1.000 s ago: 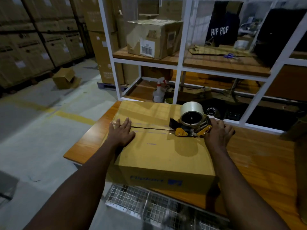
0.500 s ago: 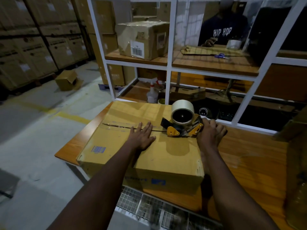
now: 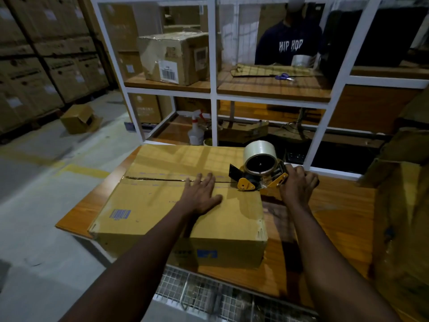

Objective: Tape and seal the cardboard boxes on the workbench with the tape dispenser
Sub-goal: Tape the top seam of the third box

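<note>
The cardboard box (image 3: 162, 205) sits at the 9 o'clock end of the workbench (image 3: 336, 217). The left hand (image 3: 202, 194) presses flat on its top seam, fingers straight toward 12 o'clock. At its 3 o'clock the tape dispenser (image 3: 257, 173) rests on the box edge, the right hand (image 3: 297, 185) curled round its handle.

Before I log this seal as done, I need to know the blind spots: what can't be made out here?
Head view only.
- Handle of the tape dispenser: wrapped by the right hand.
- Part of the seam beneath the left hand: covered by it.
- Right end of the cardboard box: faces away from the camera.
- The blue print on the box front: blurred.
</note>
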Motion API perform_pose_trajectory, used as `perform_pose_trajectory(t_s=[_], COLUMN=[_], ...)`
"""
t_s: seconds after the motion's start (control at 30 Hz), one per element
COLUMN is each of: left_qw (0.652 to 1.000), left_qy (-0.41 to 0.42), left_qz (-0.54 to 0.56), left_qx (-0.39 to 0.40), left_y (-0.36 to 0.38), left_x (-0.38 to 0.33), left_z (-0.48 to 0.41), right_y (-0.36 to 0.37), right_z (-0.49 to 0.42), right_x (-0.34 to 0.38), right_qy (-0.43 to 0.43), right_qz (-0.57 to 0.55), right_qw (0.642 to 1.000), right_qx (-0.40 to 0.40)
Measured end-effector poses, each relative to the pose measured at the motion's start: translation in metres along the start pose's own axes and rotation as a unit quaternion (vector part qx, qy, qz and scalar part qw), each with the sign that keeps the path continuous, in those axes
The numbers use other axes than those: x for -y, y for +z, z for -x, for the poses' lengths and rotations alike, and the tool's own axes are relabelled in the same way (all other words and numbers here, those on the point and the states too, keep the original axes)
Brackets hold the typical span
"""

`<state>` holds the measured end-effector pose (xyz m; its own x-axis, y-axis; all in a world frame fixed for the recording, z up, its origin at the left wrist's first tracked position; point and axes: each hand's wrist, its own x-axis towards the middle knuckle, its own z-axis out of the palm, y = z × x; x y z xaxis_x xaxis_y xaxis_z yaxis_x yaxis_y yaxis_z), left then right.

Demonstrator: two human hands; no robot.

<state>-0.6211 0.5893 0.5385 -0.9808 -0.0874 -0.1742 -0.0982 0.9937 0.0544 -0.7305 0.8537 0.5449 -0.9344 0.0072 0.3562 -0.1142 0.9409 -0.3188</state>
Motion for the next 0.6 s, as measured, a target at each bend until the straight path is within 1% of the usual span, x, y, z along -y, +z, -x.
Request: perform_pose_trajectory(t_s=[0.1,0.2,0.3,0.43,0.6], left_qw=[1.0,1.0,1.0,1.0,1.0], left_qy=[0.001,-0.009,-0.006,-0.002,0.008], left_qz=[0.011,0.019,0.017,0.019,0.014], left_qx=[0.003,0.01,0.02,0.02,0.022], left_y=[0.006,0.009,0.01,0.01,0.009], left_x=[-0.03,-0.028,-0.024,-0.023,-0.013], left_z=[-0.004,-0.006,-0.007,-0.009,-0.009], right_y=[-0.003,-0.002,0.004,-0.003,-0.002], right_z=[-0.003,-0.001,0.003,-0.006,0.003], right_x=[-0.005,-0.008,-0.014,-0.037,-0.041], right_qy=[-0.008,-0.008,0.015,0.05,0.08], right_qz=[0.005,-0.015,-0.044,-0.017,-0.025], right_qw=[1.0,1.0,0.999,0.998,0.996], right_qx=[0.006,-0.009,-0.024,-0.039,-0.003])
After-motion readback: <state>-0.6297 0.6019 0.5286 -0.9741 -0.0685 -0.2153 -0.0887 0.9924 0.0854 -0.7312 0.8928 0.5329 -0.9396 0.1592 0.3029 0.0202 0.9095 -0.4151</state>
